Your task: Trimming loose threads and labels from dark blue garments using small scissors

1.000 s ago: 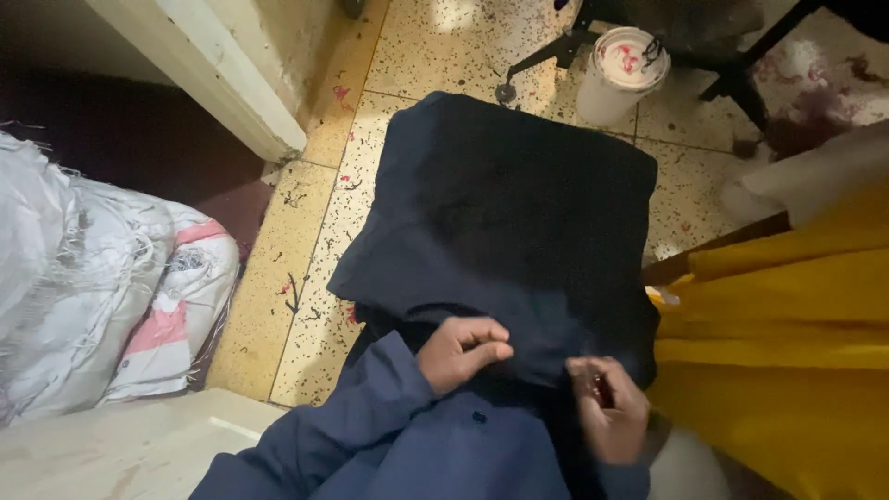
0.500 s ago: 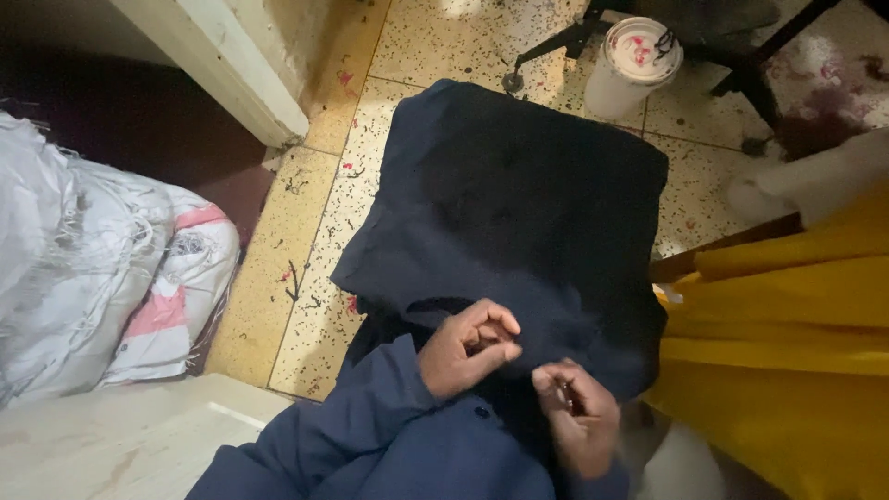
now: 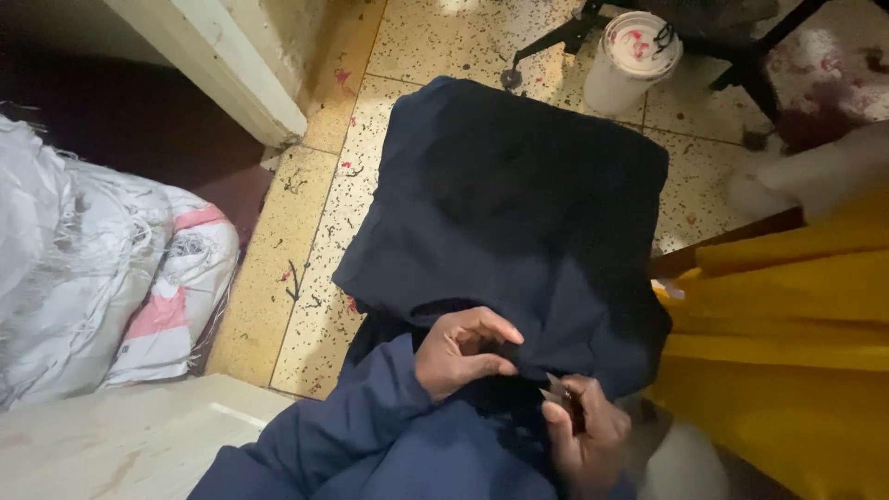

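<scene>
A dark navy garment (image 3: 519, 222) lies draped over my lap and hangs toward the floor. My left hand (image 3: 458, 352) pinches a fold of the navy cloth at its near edge, fingers curled together. Just to the right and lower, my right hand (image 3: 583, 435) grips a small metal tool (image 3: 556, 393), its tip touching the cloth beside the left fingers. What kind of tool it is stays unclear. Both arms wear navy sleeves.
Yellow fabric (image 3: 787, 343) is piled at the right. A white plastic bucket (image 3: 630, 60) with red stains stands by black chair legs (image 3: 741, 65) at the top. White woven sacks (image 3: 102, 278) lie at left, beside a pale wall corner (image 3: 222, 65). Speckled tile floor (image 3: 315, 259) shows between.
My right hand has drawn closer to the left hand and the tool's tip now meets the pinched fold. The view has shifted slightly; the garment stays put.
</scene>
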